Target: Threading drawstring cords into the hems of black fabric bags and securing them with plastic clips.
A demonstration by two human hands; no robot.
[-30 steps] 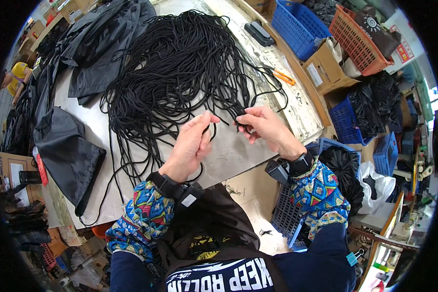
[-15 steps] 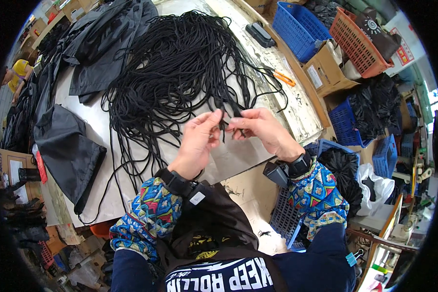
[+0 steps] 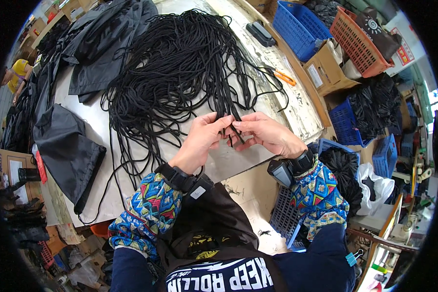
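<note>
Black cords (image 3: 180, 63): left hand (image 3: 202, 138) and right hand (image 3: 272, 135) pinch some near the ends; best keep these level, untangled

- From the left hand (image 3: 204, 138), the cord heap (image 3: 170, 63) lies at 11 o'clock on the table (image 3: 248, 155).
- A fabric bag (image 3: 70, 151) lies on the table at 9 o'clock.
- The right hand (image 3: 272, 135) is at 3 o'clock, cord ends (image 3: 232, 138) between both.
- A utility knife (image 3: 285, 78) lies at 2 o'clock; beyond it, a cardboard box (image 3: 330, 68).

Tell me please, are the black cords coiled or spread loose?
Spread loose: the black cords overlap irregularly, strands trailing across the table.
</note>
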